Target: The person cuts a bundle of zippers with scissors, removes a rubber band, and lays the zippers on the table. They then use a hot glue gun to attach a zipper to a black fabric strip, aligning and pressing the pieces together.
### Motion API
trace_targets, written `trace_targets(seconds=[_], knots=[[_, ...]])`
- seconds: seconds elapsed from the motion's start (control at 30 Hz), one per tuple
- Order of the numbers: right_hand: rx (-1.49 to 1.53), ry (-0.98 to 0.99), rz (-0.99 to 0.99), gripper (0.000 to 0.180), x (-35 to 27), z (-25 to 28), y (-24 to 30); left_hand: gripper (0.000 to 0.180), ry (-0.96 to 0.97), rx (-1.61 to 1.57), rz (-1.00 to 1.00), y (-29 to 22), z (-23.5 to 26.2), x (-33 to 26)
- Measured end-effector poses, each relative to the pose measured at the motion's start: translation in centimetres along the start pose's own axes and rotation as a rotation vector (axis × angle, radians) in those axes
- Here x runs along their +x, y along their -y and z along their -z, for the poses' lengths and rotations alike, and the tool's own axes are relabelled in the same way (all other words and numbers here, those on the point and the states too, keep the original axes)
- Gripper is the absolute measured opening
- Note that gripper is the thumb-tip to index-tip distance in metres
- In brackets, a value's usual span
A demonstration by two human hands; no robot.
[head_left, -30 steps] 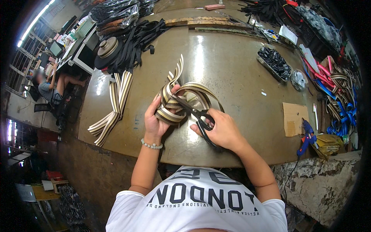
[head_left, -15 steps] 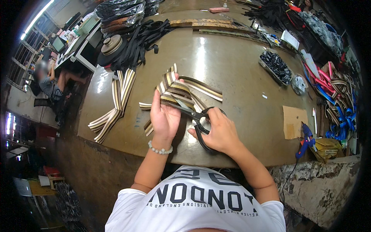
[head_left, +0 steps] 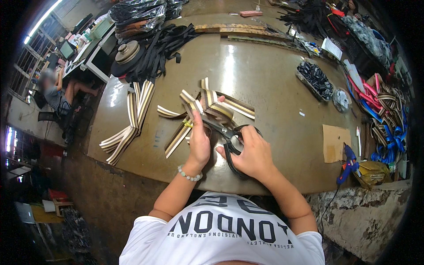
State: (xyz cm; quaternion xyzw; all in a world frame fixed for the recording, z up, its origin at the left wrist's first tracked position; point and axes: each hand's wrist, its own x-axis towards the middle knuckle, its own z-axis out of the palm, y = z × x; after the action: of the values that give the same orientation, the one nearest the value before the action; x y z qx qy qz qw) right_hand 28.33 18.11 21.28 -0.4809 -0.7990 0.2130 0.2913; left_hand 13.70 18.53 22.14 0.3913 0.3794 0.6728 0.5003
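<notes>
My left hand (head_left: 202, 143), a beaded bracelet at its wrist, is closed on a striped webbing strap (head_left: 219, 109) in brown, tan and white. Loops of the strap rise above the fingers, and some of the fingers are hidden behind it. In my right hand (head_left: 251, 152) is a pair of black-handled scissors (head_left: 232, 148), its blades pointing up and left against the strap near my left palm. I cannot tell how far apart the blades are. More striped strap lengths (head_left: 179, 138) lie on the table under my hands, and a folded bunch of straps (head_left: 132, 128) lies further left.
Black straps (head_left: 161, 53) and round rolls (head_left: 128, 52) occupy the far left of the table (head_left: 274, 154). To the right are a tray of black buckles (head_left: 314, 79), cardboard (head_left: 333, 143), a blue glue gun (head_left: 349, 163) and coloured straps (head_left: 384, 106). A person (head_left: 55, 92) sits at far left.
My left hand has turned from palm-up to side-on, and the strap in it has shifted right with its loops opened out. The scissors have stayed nearly in place.
</notes>
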Motion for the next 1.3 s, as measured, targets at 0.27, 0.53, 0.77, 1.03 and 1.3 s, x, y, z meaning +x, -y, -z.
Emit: trace_targets(seconds=[0.27,0.53,0.77,1.03,1.3], knots=[[-0.031,-0.127,0.094,0.052,-0.4,-1.1,-0.2,0.043,-0.149,-0.070,0.241,-0.8,-1.3,-0.3],[-0.004,-0.110,0.103,0.051,-0.7,-1.4,-0.4,0.043,-0.095,-0.128,0.219,-0.5,-0.6,-0.3],[-0.083,-0.106,0.149,0.057,-0.3,-0.7,-0.1,0.073,-0.004,-0.414,0.125,0.7,0.3,-0.4],[-0.152,-0.030,0.077,0.063,-0.7,-0.4,1.0,0.086,-0.195,-0.480,0.175,1.2,0.6,-1.0],[-0.172,-0.002,0.068,0.057,-0.8,-0.3,0.8,0.087,-0.223,-0.404,0.224,1.6,1.1,-0.9]])
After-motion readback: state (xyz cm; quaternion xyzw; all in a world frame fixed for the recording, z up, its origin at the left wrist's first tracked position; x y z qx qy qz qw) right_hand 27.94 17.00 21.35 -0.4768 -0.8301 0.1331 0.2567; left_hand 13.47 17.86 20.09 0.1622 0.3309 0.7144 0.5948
